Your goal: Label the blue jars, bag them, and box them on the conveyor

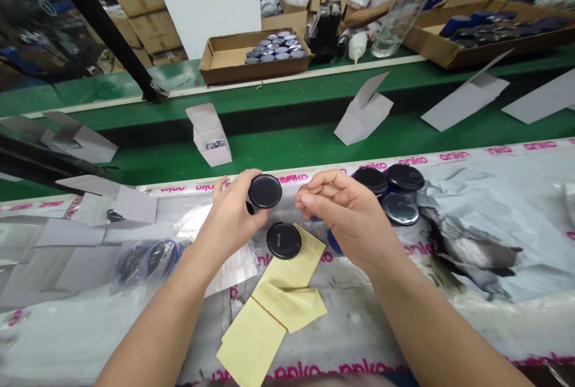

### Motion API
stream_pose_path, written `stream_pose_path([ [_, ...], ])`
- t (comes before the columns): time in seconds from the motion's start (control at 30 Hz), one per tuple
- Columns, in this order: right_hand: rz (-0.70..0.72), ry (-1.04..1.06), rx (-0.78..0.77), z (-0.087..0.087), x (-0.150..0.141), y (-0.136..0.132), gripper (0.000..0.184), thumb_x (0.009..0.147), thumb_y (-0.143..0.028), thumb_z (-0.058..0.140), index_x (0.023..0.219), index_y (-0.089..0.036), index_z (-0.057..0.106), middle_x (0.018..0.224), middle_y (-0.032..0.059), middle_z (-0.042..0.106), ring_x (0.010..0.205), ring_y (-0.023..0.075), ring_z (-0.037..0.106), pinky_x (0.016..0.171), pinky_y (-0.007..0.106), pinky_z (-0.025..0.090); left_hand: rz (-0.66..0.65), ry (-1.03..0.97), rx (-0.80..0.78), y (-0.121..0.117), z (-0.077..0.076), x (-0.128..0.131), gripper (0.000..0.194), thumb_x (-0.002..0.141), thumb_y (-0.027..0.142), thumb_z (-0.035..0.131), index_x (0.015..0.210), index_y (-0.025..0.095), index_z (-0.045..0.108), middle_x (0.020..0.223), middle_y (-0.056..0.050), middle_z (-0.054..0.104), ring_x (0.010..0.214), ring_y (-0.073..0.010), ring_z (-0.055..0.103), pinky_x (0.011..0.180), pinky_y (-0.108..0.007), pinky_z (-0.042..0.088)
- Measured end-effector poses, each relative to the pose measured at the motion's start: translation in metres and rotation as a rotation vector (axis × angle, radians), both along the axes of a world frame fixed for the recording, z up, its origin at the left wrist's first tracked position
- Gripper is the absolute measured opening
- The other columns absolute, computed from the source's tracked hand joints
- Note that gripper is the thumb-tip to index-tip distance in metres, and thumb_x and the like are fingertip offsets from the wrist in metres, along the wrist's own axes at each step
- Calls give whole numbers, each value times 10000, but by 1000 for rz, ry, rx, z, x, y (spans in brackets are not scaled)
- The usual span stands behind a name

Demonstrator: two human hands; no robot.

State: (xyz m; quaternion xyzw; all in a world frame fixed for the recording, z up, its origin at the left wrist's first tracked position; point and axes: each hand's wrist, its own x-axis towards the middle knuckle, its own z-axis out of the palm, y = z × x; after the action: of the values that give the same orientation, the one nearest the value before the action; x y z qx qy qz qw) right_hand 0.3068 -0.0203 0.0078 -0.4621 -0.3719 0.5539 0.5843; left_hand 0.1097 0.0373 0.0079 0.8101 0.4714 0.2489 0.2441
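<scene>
Bare forearms, left grip on glossy, round-topped black piece

A glossy, black, plastic-looking round disc shines beyond creased, matt yellow paper slips; farther past them sits a smooth white card box, to their right crumpled grey plastic film.

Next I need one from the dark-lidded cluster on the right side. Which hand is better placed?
Probably the right hand: it is close beside the dark-lidded cluster, and I see nothing clearly held in it. The left hand is farther off and holds a black round item.
</scene>
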Motion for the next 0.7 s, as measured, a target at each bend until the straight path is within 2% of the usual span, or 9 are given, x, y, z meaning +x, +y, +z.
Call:
stream_pose_path([
  [0.1,-26,-34,105,3,-2,-5,177,797,-247,830,875,-230,672,802,-3,728,698,135,665,649,282,568,-113,-303,-55,-8,2,-4,556,767,117,718,1279,266,564,1289,-82,662,1187,-274,653,998,-438,535],
  [0.23,-46,-51,229,7,-14,-12,165,801,-203,822,839,-263,673,818,-3,751,771,175,716,699,329,613,-158,-537,-81,-18,-2,-5,582,754,90,760,1272,295,589,1348,-85,594,1238,-257,628,932,-357,584],
  [0.4,-108,-232,240,10,-30,-19,147,820,-159,793,901,-269,739,841,-4,754,741,156,688,681,307,585,-86,-530,16,-26,-13,-4,570,807,167,794,1311,318,574,1375,-92,567,1324,-279,559,892,-340,599],
  [0.53,-165,-343,250,8,-39,-21,141,839,-158,774,918,-270,739,871,-12,754,757,149,676,690,303,555,-29,-455,149,-31,-17,-4,545,862,242,778,1354,318,559,1355,-95,552,1307,-277,555,956,-395,580],
  [0.7,-200,-402,228,7,-48,-23,130,841,-159,765,908,-265,728,867,-5,767,778,177,696,695,337,550,22,-482,210,-34,-23,-1,532,852,252,789,1326,321,557,1326,-83,532,1276,-273,558,1024,-456,552],
])
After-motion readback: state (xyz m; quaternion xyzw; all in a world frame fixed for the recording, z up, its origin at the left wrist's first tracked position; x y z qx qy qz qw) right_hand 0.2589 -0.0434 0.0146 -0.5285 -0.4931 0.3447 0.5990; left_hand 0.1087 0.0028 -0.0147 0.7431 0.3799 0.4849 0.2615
